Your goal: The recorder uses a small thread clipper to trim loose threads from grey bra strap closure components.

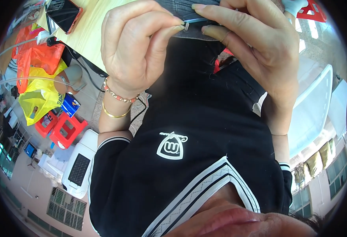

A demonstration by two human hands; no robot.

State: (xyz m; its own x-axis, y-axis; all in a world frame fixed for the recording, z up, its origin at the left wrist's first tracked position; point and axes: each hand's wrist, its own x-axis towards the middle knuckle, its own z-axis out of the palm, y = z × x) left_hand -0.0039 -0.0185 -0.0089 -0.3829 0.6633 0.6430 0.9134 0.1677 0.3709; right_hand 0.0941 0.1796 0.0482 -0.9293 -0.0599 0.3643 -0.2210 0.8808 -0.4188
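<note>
Both my hands are raised at the top of the view, meeting over a dark grey fabric piece (pixel 185 8). My left hand (pixel 136 47), with a bead bracelet and a gold bangle at the wrist, pinches a small metal zipper-like pull (pixel 186 26) at the fabric's edge between thumb and fingers. My right hand (pixel 256 51) grips the same fabric from the right, its index finger lying along the edge and its thumb underneath. Most of the fabric is cut off by the top of the frame.
My black shirt with white trim (pixel 189 158) fills the middle. A wooden tabletop (pixel 88 33) with a phone in a red case (pixel 65 14) is upper left. Below it lie orange and yellow plastic bags (pixel 39 79) and red stools (pixel 65 130). A white bin (pixel 315 106) stands at right.
</note>
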